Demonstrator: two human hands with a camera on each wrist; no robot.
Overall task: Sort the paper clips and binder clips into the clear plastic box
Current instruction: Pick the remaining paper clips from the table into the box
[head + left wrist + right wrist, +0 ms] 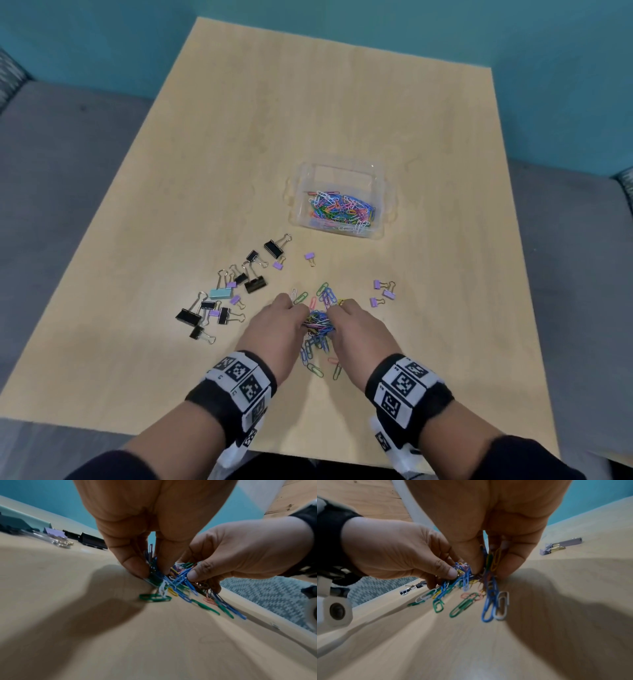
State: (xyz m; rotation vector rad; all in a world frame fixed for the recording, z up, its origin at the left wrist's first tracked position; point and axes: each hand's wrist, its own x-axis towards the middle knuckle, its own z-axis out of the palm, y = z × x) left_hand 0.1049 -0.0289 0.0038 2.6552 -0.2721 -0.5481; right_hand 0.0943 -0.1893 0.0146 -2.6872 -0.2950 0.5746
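A bunch of coloured paper clips point(319, 324) is gathered between my two hands near the table's front. My left hand point(278, 326) pinches the bunch from the left, its fingertips point(137, 568) curled into the clips point(164, 580). From the right, my right hand point(356, 329) grips the same bunch, with clips point(489, 566) dangling from its fingers point(510, 563). Loose clips point(317, 368) lie under and ahead of my hands. The clear plastic box point(337, 200) stands further back and holds many paper clips. Black, blue and purple binder clips point(226, 298) lie scattered to the left.
Small purple binder clips point(383, 293) lie to the right of my hands, and another point(310, 257) sits in front of the box. The wooden table point(342, 113) stretches back to a teal wall. Grey floor flanks the table on both sides.
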